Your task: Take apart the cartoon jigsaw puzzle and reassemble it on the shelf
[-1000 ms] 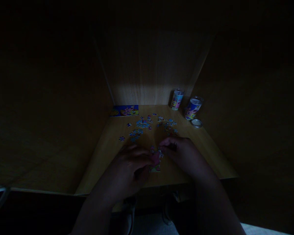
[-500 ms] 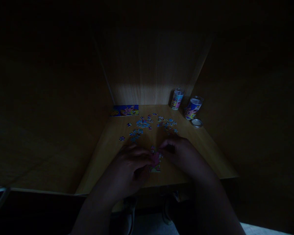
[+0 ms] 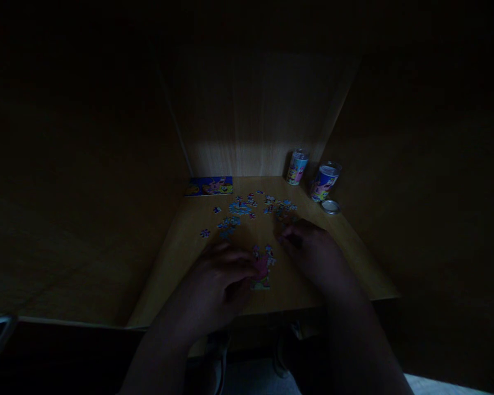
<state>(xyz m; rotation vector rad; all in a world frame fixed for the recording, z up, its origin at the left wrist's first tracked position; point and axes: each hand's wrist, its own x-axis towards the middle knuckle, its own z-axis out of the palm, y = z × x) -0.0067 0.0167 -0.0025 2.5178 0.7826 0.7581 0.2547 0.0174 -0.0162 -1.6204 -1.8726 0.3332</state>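
Two cylindrical picture canisters stand upright at the far right of the wooden surface. The light-blue canister is near the back panel, and the dark-blue canister stands nearer, beside the right wall. Both have clear, see-through tops, but it is too dark to tell what, if anything, is inside. A round metal-rimmed lid lies flat just in front of the dark-blue canister.

The joined jigsaw section, mostly pink with a green and yellow lower edge, lies flat near the front edge, between the hands. The left hand is loosely open, fingers curved and the thumb apart from them, with its fingertips resting on the left side of that section. The right hand is above the surface to the right of the section, near the right-hand loose pieces. Its thumb and index finger are bent close together; whether a piece sits between them cannot be made out.

More loose pieces, largely blue, lie in the left-hand cluster, and a single star-shaped piece lies apart at far left. A blue picture card lies at the back left.
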